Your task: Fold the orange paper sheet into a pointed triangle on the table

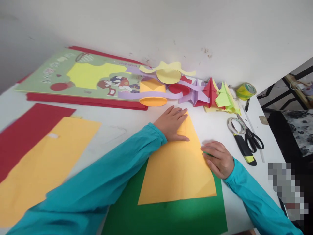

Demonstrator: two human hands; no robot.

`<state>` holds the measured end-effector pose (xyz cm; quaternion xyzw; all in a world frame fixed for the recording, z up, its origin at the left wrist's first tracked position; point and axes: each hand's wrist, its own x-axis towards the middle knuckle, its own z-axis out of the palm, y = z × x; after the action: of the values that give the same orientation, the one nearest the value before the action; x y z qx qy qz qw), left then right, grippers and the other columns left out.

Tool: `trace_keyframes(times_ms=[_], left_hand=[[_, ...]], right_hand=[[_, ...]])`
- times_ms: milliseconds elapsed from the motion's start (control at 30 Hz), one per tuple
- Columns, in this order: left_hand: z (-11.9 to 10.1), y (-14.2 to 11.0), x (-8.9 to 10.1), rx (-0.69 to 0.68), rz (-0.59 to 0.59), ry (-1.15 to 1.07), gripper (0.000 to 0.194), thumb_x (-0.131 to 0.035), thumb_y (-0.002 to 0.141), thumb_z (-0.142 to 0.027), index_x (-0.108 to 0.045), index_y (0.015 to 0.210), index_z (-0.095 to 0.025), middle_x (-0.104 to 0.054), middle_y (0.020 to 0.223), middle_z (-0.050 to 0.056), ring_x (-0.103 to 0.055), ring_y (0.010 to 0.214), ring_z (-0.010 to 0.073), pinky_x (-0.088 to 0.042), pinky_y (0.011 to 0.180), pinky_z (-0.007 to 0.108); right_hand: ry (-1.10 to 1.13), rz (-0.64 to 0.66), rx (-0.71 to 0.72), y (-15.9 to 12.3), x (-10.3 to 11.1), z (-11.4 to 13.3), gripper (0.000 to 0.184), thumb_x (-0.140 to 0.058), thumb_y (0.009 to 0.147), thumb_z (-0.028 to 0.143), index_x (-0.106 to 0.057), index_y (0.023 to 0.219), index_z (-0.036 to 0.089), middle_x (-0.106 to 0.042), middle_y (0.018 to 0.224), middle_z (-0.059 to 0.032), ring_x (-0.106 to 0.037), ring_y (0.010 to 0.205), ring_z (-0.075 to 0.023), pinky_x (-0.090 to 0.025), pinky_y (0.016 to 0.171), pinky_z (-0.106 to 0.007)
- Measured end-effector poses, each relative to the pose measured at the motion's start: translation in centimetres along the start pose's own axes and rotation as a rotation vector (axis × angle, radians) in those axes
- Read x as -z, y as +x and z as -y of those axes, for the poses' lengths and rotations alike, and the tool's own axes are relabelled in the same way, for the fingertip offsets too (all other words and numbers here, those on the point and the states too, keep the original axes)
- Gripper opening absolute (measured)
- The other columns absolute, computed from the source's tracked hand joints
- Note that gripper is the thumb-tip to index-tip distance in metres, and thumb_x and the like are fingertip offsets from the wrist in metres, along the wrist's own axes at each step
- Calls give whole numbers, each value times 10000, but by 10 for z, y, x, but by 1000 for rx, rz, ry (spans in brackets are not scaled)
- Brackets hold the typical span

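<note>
My left hand lies flat with its fingers spread on the upper part of an orange sheet of paper. The sheet narrows toward its far end, and the hand covers part of its left edge there. At the sheet's right edge rests my right hand, its fingers loosely bent and a little apart, fingertips touching the edge. I see no grip on the paper there. Underneath lies a green sheet, showing at the near side and along both edges.
On the left lie another orange sheet and a red sheet. Along the wall stand a printed board and folded paper shapes. To the right are scissors, a utility knife, a tape roll and yellow-green tape.
</note>
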<state>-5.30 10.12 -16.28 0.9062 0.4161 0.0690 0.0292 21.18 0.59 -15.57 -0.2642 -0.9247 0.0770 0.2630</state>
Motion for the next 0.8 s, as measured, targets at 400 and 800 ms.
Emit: trace_keyframes(times_ms=[400,800], left_hand=[[1,0,-1,10,10,-13,1018,-467,680,-808,-414,1363,-55,-319,1487,187,-304,1331,362,-137,1126,504],[1,0,-1,17,3,-18,975,-471,686,-799,-424,1359,-94,-326,1485,178,-300,1336,357,-149,1120,486]], right_hand=[[68,51,-11,-14,12,13,250,-494,806,118,-661,986,163,-674,1087,-110,-563,1109,-274,-500,886,-508],[132,78,-42,-30,18,19,217,-485,817,136,-680,907,170,-678,1101,-98,-528,1154,-275,-492,885,-487]])
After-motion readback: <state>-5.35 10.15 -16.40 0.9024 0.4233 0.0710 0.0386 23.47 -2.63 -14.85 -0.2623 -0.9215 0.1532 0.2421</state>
